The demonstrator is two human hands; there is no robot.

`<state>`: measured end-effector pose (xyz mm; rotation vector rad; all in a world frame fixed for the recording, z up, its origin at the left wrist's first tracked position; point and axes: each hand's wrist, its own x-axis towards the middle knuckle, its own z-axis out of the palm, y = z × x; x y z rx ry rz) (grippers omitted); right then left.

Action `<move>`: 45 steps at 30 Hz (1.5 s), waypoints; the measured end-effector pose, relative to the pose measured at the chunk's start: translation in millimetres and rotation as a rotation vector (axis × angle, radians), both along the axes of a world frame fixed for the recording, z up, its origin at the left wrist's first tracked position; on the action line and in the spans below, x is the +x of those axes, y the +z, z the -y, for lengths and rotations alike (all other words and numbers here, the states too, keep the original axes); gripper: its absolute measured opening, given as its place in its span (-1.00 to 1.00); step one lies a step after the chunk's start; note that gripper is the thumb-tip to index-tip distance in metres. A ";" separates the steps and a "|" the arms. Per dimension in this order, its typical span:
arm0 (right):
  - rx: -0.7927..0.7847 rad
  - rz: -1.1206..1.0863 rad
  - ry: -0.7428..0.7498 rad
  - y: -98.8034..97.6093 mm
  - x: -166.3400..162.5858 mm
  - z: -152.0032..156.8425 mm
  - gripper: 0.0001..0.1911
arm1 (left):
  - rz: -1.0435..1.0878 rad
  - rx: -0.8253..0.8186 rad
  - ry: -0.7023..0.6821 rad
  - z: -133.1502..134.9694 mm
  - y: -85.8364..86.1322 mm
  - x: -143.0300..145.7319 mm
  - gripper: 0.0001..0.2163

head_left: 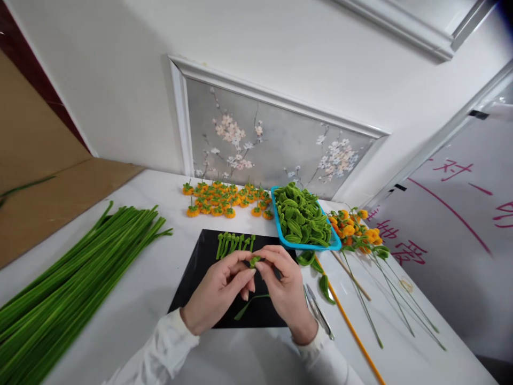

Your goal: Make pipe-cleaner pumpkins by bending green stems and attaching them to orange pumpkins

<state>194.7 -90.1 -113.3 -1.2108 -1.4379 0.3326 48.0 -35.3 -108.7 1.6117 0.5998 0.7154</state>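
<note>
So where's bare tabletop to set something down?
The white table is bare between the long green stems and black mat; a thinner strip separates mat from orange pieces beyond. The right is crowded: blue basket, orange flowers, orange stick.

The view is closed off at the back by a plain white wall (128,107), on which a grey panel (276,139) is patterned with branches of pale pink and white blossom. The panel is bordered by a raised white frame (182,117), and more white moulding (404,27) is seen at the upper right. The wall is met below by a glossy white surface (132,334). The left side is taken up by brown cardboard (36,117), edged by a dark red strip (20,48). On the right, a whiteboard (460,299) is marked with magenta handwriting (453,167). Soft shadows are cast on the surface.
</note>
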 end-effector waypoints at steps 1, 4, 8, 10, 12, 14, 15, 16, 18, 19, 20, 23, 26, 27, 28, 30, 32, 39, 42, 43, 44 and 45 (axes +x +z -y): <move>0.003 0.001 -0.020 -0.2 -0.1 0.0 -0.84 | 0.001 0.005 -0.001 0.4 0.0 0.5 -0.74; 0.007 0.002 -0.040 -0.3 -0.3 0.7 -0.83 | -0.007 0.024 -0.012 0.3 0.0 0.5 -0.73; 0.031 -0.027 0.004 1.4 1.0 1.1 -0.79 | 0.066 -0.142 -0.056 1.3 0.5 0.0 -0.68; 0.033 -0.047 0.042 2.5 1.8 0.9 -0.79 | 0.129 -0.277 -0.099 2.5 1.0 0.5 -0.68; 0.022 -0.059 0.098 2.8 2.4 0.7 -0.77 | 0.206 -0.430 -0.165 3.3 1.5 1.2 -0.70; 0.008 -0.084 0.141 2.1 3.2 0.5 -0.78 | 0.265 -0.538 -0.225 3.5 2.0 1.5 -0.72; -0.002 -0.106 0.157 1.6 3.9 0.4 -0.79 | 0.279 -0.559 -0.244 3.4 2.1 1.4 -0.72; -0.015 -0.130 0.169 1.2 4.8 0.3 -0.80 | 0.281 -0.560 -0.255 3.3 2.2 1.0 -0.72; -0.043 -0.156 0.184 1.2 6.8 0.6 -0.85 | 0.252 -0.521 -0.265 3.0 2.5 -0.1 -0.73; -0.053 -0.148 0.187 1.8 7.7 0.9 -0.87 | 0.223 -0.486 -0.264 2.8 2.7 -0.8 -0.72; -0.059 -0.128 0.187 3.0 8.4 1.4 -0.87 | 0.186 -0.439 -0.261 2.6 3.1 -1.4 -0.72; -0.051 -0.036 0.163 7.9 8.9 3.3 -0.85 | 0.063 -0.271 -0.225 1.3 4.2 -2.5 -0.69; -0.045 0.024 0.144 9.9 8.8 3.7 -0.87 | -0.015 -0.144 -0.196 -1.1 4.5 -2.5 -0.67; -0.044 0.025 0.140 9.1 9.2 3.4 -0.86 | -0.022 -0.135 -0.186 -1.7 4.3 -2.4 -0.67; -0.043 0.016 0.136 7.6 9.8 2.8 -0.84 | -0.019 -0.144 -0.177 -2.2 3.8 -2.4 -0.67; -0.038 -0.022 0.138 3.6 11.6 1.6 -0.77 | 0.009 -0.208 -0.164 -2.1 2.9 -2.3 -0.66; -0.047 -0.060 0.159 0.4 13.2 1.0 -0.73 | 0.050 -0.297 -0.166 -1.1 2.3 -2.2 -0.66; -0.069 -0.076 0.184 4.4 9.2 2.3 -0.77 | 0.136 -0.446 -0.191 2.5 2.6 -1.0 -0.66; -0.092 -0.143 0.193 3.3 7.1 1.0 -0.79 | 0.150 -0.418 -0.179 2.3 2.2 0.4 -0.67; -0.100 -0.161 0.195 2.1 6.9 0.5 -0.80 | 0.150 -0.408 -0.173 2.2 2.1 0.7 -0.68; -0.105 -0.172 0.195 0.7 6.9 0.0 -0.80 | 0.147 -0.397 -0.172 2.3 1.9 0.9 -0.68; -0.104 -0.177 0.191 -0.7 7.1 -0.4 -0.81 | 0.140 -0.384 -0.173 2.5 1.7 1.0 -0.68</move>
